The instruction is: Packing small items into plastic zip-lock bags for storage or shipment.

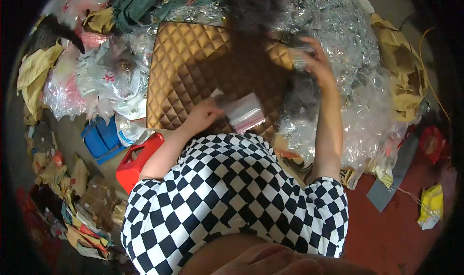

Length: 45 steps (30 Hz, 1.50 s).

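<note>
A brown quilted board or cushion [166, 72] lies flat before me, partly in shadow. On its near part rests a small stack of clear zip bags [245, 111] with a reddish strip along the near edge. My left hand [203, 116] is just left of the stack, fingers curled in and smeared by motion. A small pale scrap [216, 94] shows by its fingertips; whether it is held is unclear. Over the board's far right corner, my right hand [315, 61] has its fingers bent round a shiny, see-through piece [299, 57], blurred, beside the heap.
A large heap of silvery clear packets [345, 38] borders the board on the right. Plastic bags [106, 72] are piled at left, dark green cloth [137, 4] beyond. A blue plastic stool [102, 138] and a red plastic object [137, 161] stand near left. Brown paper [401, 72] lies far right.
</note>
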Each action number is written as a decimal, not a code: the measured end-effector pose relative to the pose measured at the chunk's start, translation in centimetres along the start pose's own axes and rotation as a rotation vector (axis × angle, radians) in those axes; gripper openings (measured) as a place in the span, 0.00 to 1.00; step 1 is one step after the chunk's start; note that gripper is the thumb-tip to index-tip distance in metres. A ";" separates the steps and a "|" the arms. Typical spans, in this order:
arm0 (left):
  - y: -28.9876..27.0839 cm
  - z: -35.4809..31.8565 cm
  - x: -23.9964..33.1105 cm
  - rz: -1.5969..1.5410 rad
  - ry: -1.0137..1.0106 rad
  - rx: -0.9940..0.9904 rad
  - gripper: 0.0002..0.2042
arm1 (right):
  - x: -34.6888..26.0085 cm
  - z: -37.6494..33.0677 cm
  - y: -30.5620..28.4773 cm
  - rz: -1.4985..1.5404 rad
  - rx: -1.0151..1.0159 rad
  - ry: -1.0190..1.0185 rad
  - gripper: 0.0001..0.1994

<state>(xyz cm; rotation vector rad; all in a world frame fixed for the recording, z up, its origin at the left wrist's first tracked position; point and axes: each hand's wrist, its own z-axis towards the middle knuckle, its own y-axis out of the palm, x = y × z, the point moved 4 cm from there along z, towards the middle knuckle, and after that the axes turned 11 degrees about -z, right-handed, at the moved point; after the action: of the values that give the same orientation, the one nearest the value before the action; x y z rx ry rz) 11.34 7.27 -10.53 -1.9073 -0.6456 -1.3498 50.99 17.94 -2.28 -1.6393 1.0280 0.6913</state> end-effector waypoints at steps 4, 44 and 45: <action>-0.1 -3.6 2.5 -0.088 -0.239 -0.219 0.10 | -2.1 11.7 9.2 -0.818 0.196 -0.391 0.28; -17.9 -10.0 2.6 0.291 0.211 0.877 0.07 | -13.9 14.4 32.5 0.077 -0.057 -0.375 0.22; -18.5 -9.8 4.4 0.581 0.224 0.868 0.05 | -10.8 12.9 30.5 0.122 -0.033 -0.248 0.21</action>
<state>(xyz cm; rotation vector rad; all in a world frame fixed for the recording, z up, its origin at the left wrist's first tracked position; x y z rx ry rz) -6.57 11.27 0.46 -1.0863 -0.4087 -0.7070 19.64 30.31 -11.07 -1.4838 0.9450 0.9720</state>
